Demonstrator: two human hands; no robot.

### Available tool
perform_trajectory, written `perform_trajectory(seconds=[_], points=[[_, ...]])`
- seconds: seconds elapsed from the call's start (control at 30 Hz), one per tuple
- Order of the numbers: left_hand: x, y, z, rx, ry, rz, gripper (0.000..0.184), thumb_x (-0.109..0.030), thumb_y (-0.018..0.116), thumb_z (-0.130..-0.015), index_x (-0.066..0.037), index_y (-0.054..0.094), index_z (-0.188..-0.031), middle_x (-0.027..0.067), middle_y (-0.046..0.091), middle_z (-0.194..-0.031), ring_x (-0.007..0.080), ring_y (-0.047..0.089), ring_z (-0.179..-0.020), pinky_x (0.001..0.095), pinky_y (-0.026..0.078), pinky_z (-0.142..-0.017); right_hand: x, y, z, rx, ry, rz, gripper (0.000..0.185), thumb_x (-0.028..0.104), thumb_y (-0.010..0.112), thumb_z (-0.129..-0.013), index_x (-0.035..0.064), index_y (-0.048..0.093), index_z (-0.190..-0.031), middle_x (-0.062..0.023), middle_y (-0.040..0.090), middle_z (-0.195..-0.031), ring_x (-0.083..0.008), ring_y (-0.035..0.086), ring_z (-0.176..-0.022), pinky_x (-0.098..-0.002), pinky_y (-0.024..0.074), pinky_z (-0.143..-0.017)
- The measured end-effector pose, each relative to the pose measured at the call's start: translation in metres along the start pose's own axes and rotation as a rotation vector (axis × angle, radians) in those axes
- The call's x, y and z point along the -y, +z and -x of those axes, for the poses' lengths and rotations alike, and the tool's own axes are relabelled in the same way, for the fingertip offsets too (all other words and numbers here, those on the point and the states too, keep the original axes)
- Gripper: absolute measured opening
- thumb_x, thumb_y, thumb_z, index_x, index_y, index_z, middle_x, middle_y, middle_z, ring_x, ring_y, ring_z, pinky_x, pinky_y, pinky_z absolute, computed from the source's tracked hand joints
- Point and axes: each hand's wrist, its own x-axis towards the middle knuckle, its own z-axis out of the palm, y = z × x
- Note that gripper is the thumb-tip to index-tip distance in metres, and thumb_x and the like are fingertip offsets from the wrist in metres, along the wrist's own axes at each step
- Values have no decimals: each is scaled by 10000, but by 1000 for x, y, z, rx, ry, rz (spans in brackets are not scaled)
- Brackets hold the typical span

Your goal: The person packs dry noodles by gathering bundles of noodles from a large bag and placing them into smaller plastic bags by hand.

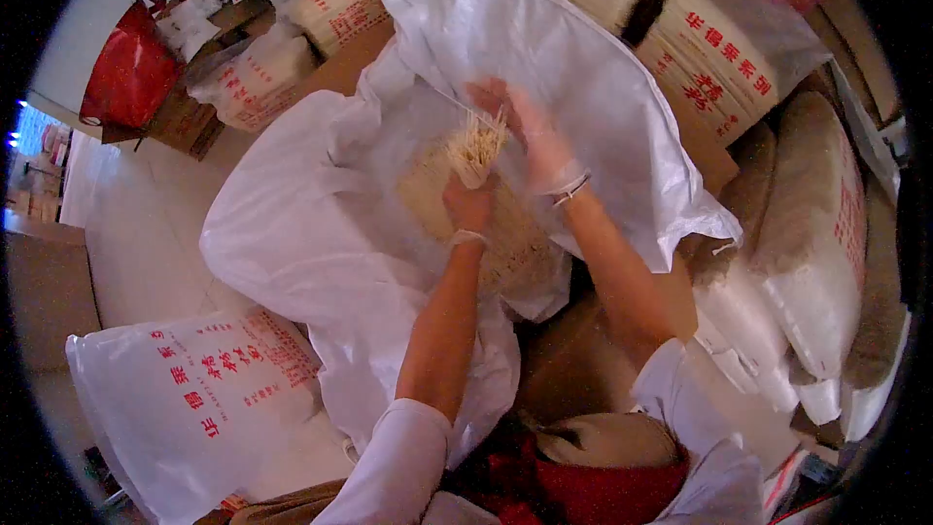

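Note:
My left hand (469,202) is closed around a bundle of dried noodles (476,151), whose loose ends fan upward. Just to its right, my right hand (525,131) is raised beside the bundle, fingers stretched out and a little blurred. I cannot tell whether its fingertips touch the noodle ends. Both hands seem to wear thin clear gloves, and a dark band circles the right wrist. Below the hands, more dried noodles (515,243) lie inside a large, wide-mouthed white sack (282,175). A thin pale line crosses near the right fingertips.
A white printed bag (214,389) lies at the lower left. Filled noodle packs (714,63) are stacked at the upper right, with more full bags (812,243) at the right. Smaller packs (258,83), a red bag (131,68) and cardboard stand at the upper left.

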Motion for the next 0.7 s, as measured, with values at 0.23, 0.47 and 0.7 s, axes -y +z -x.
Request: perform_trajectory(seconds=[0.23,0.47,0.7], points=[[33,12,-4,34,134,93,363,-154,677,-692,-23,577,-1015,145,634,-936,287,607,-880,358,465,-740,20,27,-18,594,101,1101,412,372,385,-877,77,517,-1134,-207,536,-1095,-348,504,-1028,-421,404,-855],[35,11,0,64,-35,262,360,-155,669,-698,-17,578,-1018,138,637,-933,291,606,-880,356,465,-732,12,40,-13,594,-4,1206,442,359,382,-879,101,429,-1234,-193,477,-1197,-346,517,-1028,-435,402,-870],[14,4,-2,14,-12,206,335,-165,673,-711,-9,588,-995,126,641,-926,238,613,-855,340,464,-734,30,-5,-28,333,-36,1272,470,357,386,-881,109,377,-1280,-182,435,-1256,-335,498,-1074,-424,394,-899]])
